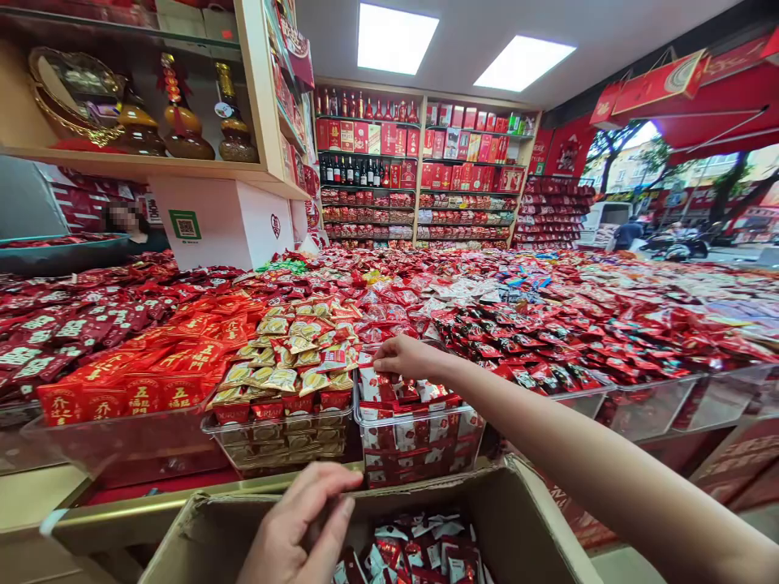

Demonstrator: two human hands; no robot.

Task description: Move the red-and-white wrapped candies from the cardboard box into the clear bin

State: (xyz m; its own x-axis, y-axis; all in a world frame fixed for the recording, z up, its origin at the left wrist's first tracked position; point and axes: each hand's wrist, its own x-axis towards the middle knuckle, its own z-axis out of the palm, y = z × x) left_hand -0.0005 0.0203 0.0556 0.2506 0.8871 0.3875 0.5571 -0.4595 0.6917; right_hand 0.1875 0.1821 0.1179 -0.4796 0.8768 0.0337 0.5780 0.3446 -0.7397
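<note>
My right hand (398,357) bends over packets (374,388) near the left edge of a clear bin (419,418), whose walls seemingly keep them stacked, its grip unclear, while my left hand (304,519), half-open and apparently empty, hovers by the carton's (535,519) far edge.

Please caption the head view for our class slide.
Right hand at packets in a clear bin, left hand loosely curled by an open cardboard box.
</note>
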